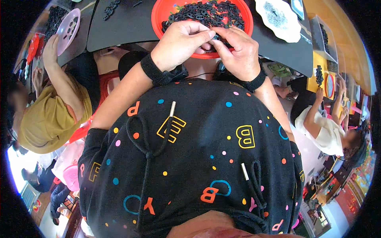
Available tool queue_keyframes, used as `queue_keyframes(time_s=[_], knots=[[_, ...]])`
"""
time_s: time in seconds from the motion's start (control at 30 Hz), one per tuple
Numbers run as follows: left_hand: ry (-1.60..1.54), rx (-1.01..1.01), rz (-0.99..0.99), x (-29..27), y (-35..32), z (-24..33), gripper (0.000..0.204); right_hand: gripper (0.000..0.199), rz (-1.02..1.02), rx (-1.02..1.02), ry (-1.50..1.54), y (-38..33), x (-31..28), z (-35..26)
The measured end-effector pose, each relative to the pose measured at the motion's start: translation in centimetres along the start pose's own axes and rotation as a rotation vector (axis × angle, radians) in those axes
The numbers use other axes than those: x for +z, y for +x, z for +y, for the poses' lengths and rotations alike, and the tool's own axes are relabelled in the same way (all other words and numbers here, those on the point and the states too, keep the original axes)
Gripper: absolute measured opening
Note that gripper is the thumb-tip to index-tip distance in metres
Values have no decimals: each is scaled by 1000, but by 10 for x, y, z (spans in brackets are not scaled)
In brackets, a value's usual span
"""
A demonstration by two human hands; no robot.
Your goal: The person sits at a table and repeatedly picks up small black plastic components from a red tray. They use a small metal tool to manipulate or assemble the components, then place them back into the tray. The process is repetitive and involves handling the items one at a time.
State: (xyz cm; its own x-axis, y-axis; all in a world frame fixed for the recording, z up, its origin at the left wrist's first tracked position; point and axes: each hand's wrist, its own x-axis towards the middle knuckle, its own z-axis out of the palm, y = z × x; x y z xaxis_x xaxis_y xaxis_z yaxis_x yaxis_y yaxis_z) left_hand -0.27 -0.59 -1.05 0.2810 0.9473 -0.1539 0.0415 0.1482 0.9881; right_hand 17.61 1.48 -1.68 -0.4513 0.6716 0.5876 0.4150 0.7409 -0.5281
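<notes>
Black worktable [131, 23], one red bowl [160, 14], countless black parts [206, 12], two hands [180, 43] pinching one.

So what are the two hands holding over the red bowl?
Both the left hand and right hand pinch small black parts between fingertips at the red bowl's near rim; the exact hold is hidden.

A dark worktable [131, 27] carries a red bowl [162, 12] of black parts, a white scalloped dish [291, 29] and a pink bowl [65, 37].

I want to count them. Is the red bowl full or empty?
Partly full: the red bowl holds a heap of small black parts, with bare red showing.
</notes>
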Motion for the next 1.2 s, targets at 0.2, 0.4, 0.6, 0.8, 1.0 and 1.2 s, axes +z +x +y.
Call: queue_keyframes(time_s=[0.2, 0.4, 0.6, 0.8, 1.0, 1.2], knots=[[8, -25, -3, 1, -2, 4, 24, 20, 5, -9, 30, 1, -2, -2], [18, -25, -13, 1, -2, 3, 23, 20, 3, 6, 26, 1, -3, -3], [-44, -4, 27, 1, -1, 0, 22, 23, -7, 126, 78, 1, -1, -6], [-76, -30, 7, 1, -3, 3, 21, 25, 19, 142, 102, 1, -1, -7], [-179, -25, 73, 1, -3, 5, 24, 23, 57, 136, 132, -1, 1, -5], [-86, 23, 17, 1, -4, 2, 28, 20, 28, 98, 123, -1, 0, -12]])
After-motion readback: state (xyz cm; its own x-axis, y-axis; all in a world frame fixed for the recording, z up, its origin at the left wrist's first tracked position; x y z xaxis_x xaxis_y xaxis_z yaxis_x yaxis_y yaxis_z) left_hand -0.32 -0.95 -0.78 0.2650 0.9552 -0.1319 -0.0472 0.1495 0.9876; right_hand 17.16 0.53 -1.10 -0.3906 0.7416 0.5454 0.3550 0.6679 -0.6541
